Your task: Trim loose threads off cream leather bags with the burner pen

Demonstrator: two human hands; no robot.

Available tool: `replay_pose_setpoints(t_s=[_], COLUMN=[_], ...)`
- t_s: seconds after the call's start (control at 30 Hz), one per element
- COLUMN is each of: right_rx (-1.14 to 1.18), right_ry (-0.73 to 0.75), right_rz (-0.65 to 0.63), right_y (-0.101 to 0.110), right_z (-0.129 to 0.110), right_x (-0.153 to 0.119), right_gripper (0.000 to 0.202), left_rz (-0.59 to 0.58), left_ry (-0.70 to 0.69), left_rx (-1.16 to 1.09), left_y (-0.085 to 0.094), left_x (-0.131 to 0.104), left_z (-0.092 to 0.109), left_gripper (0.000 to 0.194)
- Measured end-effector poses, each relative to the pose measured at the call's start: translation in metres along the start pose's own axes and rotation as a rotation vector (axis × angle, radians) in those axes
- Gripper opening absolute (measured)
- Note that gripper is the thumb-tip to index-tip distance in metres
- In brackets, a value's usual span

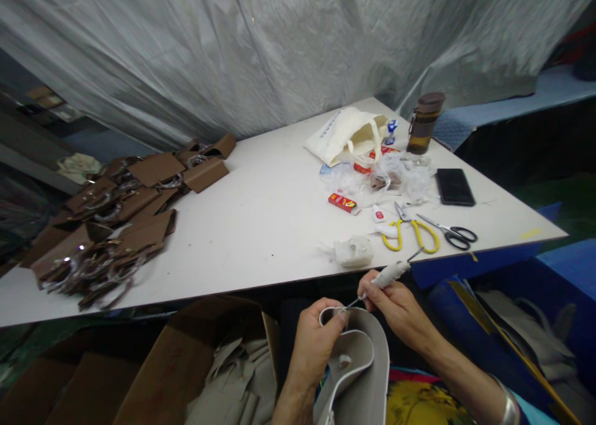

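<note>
White table (261, 214) beyond grip; silvery sheeting (209, 40) behind it. Left hand (316, 338) pinches curled grey piece (380, 350); right hand (395, 307) grips white-handled tool (391, 274), tip at piece's edge. Cardboard box (177, 344) left of grip holds grey pieces (246, 381); blue bin (559, 301) right, more inside. Bottle (423, 130) with brown liquid beyond right hand.

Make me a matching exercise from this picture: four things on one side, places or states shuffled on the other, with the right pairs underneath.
Things:
1. Right hand
2. Brown pile
3. Left hand
4. Flat black device

Places or states:
A. Pinching the curled grey piece
B. Lying near the yellow-handled scissors
C. Gripping the white-handled tool
D. At the left end of the table

Right pairs: 1-C, 2-D, 3-A, 4-B
</note>
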State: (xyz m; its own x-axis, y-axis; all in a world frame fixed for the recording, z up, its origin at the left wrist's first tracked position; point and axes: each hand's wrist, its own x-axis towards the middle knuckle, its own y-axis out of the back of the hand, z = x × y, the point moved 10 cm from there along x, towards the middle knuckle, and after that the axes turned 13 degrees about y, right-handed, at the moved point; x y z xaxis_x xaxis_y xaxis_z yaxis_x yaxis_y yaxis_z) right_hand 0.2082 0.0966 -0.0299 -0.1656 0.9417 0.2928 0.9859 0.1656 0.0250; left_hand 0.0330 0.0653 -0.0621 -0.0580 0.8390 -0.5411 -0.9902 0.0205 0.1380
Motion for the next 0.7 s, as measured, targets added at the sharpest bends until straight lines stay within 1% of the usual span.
replay_pose_setpoints(t_s=[0.23, 0.43, 0.7], right_rx=[-0.025, -0.049, -0.034], right_ry=[0.035, 0.044, 0.007], right_rz=[-0.039, -0.109, -0.126], right_y=[-0.003, -0.008, -0.009], right_z=[-0.008, -0.008, -0.004], right_x=[0.009, 0.016, 0.016], right_gripper=[0.051, 0.048, 0.045], left_rz=[-0.026, -0.017, -0.018], left_ry=[-0.023, -0.018, -0.021], left_rx=[0.032, 0.015, 0.024], left_y=[-0.002, -0.003, -0.004], left_x=[0.001, -0.001, -0.004], left_z=[0.001, 0.006, 0.009], left_gripper=[0.017, 0.016, 0.016])
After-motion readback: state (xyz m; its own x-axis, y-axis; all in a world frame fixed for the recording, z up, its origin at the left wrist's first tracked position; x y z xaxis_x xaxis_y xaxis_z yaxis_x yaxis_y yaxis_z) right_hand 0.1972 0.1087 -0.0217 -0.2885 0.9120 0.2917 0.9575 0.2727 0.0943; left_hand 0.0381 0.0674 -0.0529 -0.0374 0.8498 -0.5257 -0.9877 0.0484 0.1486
